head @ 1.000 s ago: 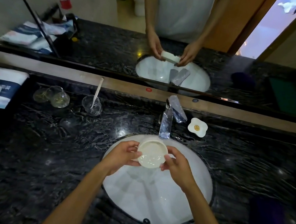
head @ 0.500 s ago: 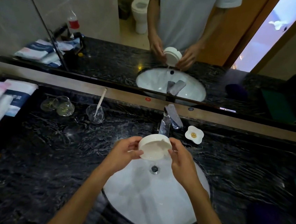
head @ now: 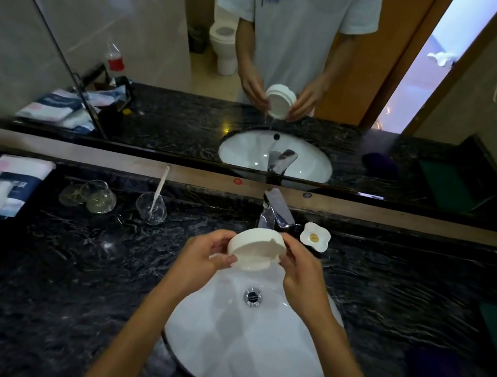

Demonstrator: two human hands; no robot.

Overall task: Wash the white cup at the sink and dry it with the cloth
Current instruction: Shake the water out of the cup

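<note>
Tipped further now than half a second ago, the white cup (head: 254, 249) leans its mouth toward the camera and downward, and in the mirror a thin stream of water falls from it. It hangs over the back of the sink (head: 254, 357), just in front of the faucet (head: 275, 211). Left hand (head: 203, 255) grips its left edge, thumb under the rim; right hand (head: 300, 266) curls round the right edge. On the counter: a flower-shaped dish (head: 315, 237) right of the faucet, a glass with a stick (head: 151, 207) on the left.

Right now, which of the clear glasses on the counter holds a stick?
The clear glass tumbler nearest the chrome faucet; a white stick leans in it, while the other glasses hold none.
</note>
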